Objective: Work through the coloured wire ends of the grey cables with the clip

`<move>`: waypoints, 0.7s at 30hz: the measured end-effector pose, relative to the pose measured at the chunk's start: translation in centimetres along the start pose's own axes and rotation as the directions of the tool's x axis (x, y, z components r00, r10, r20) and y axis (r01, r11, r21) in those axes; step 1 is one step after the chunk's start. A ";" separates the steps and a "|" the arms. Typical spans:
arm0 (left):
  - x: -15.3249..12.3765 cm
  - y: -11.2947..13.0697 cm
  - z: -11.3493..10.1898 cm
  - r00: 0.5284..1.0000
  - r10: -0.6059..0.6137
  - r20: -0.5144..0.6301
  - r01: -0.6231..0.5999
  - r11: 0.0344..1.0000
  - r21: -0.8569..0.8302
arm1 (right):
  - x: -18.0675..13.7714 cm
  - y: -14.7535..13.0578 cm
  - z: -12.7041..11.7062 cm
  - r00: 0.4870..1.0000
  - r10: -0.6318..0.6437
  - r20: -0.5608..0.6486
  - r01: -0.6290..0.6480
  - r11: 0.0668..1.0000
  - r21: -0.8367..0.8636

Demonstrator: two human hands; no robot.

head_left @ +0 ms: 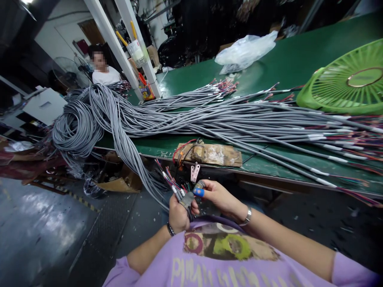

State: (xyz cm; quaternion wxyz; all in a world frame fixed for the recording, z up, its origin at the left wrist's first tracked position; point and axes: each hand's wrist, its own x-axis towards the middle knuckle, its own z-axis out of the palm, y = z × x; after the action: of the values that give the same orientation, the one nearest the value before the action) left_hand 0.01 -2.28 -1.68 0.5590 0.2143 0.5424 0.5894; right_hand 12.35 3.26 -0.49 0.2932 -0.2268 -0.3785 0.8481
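Observation:
My left hand (178,213) is closed around the ends of several grey cables (140,171), with grey covering on its thumb. Thin coloured wires (169,177) fan out above that grip, some with white sleeves at their base. Close by on the right, my right hand (220,196) pinches thumb and finger together beside the wire tips. Blue tape and a worn covering wrap its fingertips. What sits inside this pinch is too small to make out. Just above the hands, a pink clip-like piece (195,173) hangs at the bench edge below a taped wooden block (220,154).
Many grey cables (179,119) lie along the green bench (185,77), their stripped ends to the right. Coiled cable (76,129) hangs at the left. A green fan (350,79) and a plastic bag (245,52) rest on the bench. Another person (104,73) is beyond a white post.

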 end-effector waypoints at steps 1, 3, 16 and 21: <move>0.0 0.1 0.0 1.000 0.000 -0.006 0.000 1.000 -0.011 | -0.1 -0.1 -0.1 1.000 0.010 0.003 -0.010 1.000 0.008; 0.0 0.2 0.1 1.000 0.005 -0.008 -0.005 1.000 -0.021 | -0.1 -0.2 -0.3 0.999 0.031 -0.021 -0.031 1.000 -0.004; -0.2 0.4 0.2 0.999 0.033 -0.019 -0.033 0.999 -0.003 | 0.2 -0.6 -0.3 0.996 0.004 -0.087 -0.009 0.998 -0.055; -0.1 -0.1 -0.1 0.997 -0.002 0.080 -0.007 0.995 0.104 | 0.2 -0.3 0.6 0.999 0.003 0.032 -0.002 1.000 -0.030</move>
State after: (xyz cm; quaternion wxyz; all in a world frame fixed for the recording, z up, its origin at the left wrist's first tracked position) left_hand 0.00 -2.45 -1.81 0.5676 0.2673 0.5493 0.5520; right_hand 11.97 3.24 0.01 0.2826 -0.2180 -0.3955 0.8463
